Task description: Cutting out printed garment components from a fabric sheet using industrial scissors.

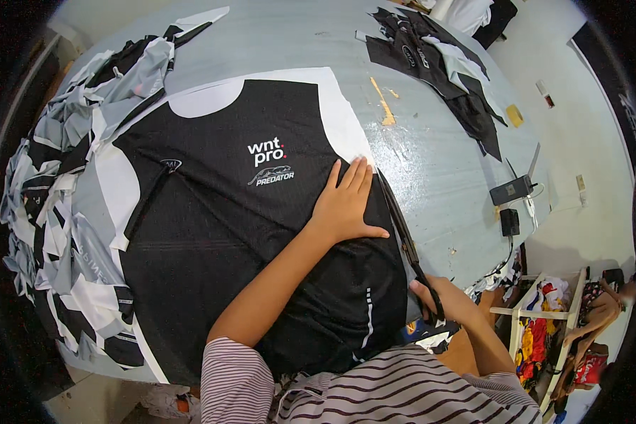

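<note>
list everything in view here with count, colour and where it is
shirt panel: one, black with white margins, middle of the table
scissors: one pair, dark, along the panel's right edge
table: one, grey, under the panel
scrap pile: one, pieces uncountable, grey, black and white, table's left side
dark cloth pieces: several overlapping, mostly black, table's far right
box-shaped devices: two, black, table's right edge
rack: one, pale, lower right
clothes: uncountable, red, yellow and others, in the rack
wall: white, right
striped top: one, pale with dark stripes, bottom
left hand: one, flat on the panel
right hand: one, holding the scissors
</note>
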Demonstrator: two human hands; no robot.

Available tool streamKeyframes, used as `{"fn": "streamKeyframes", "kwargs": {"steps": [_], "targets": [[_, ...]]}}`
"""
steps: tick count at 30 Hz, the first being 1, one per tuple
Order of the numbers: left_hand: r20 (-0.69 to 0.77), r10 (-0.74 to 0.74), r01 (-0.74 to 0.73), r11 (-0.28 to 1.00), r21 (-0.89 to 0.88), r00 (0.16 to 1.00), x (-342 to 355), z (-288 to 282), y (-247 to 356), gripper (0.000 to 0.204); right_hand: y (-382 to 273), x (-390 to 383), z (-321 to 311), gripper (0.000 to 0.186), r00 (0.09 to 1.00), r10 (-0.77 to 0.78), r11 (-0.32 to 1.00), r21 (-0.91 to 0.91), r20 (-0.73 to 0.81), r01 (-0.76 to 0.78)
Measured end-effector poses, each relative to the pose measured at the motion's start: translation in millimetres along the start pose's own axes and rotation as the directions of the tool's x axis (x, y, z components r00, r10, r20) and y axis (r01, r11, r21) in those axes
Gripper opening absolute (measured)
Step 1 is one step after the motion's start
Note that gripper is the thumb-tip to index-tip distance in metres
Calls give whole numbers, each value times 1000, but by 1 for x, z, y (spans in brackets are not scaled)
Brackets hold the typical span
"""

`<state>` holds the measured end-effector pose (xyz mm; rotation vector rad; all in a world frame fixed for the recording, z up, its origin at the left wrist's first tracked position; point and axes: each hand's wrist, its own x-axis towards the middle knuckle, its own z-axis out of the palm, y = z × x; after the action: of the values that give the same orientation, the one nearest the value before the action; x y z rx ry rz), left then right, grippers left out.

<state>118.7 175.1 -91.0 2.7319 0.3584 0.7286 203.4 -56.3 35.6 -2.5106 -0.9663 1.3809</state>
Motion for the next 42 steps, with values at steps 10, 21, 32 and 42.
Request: {"fn": "streamKeyframes", "kwargs": {"steps": [10,21,32,42], "targets": [[56,-6,4,999,32,998,1,-1,-2,120,6,7,2,56,998,-31,999,-30,-47,29],[139,-74,56,990,127,988,-45,-16,83,83,76,3,-13,44,955,-214,765,643,207,32],[709,332,27,896,-443,622,-118,-122,64,48,155,-34,-48,61,699,-251,967,210,670,147],[277,-313,258,941,218,908,-98,-81,53,102,119,5,-62,62,695,-258,939,4,672,344]]}}
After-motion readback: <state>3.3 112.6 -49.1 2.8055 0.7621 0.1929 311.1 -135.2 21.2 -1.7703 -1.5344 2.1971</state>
